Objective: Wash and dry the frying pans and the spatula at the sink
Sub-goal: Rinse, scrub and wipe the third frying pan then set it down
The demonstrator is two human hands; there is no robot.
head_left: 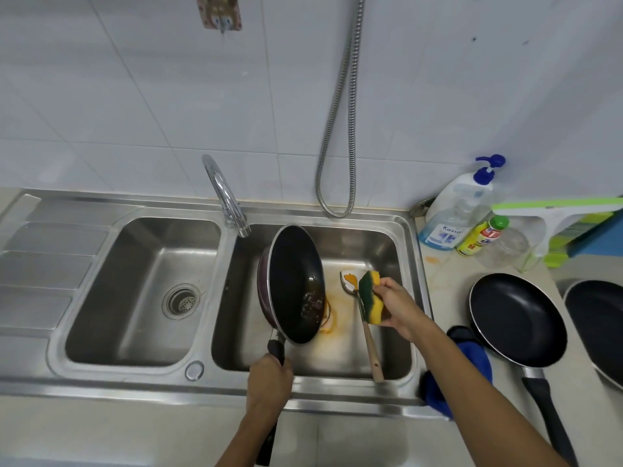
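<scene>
Left hand [269, 382] grips frying pan [293, 284]; right hand [399, 306] pinches sponge [371, 294], partly covering spatula [371, 345].

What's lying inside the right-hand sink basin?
A spatula lies on the right basin's floor amid orange residue. The left hand tilts a dirty frying pan inside it, hiding the floor behind; no drain shows. The right hand holds a sponge above.

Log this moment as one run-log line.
left hand: grips frying pan handle, pan tilted over right basin | right hand: holds sponge beside pan | spatula: lying in basin, soiled
</scene>
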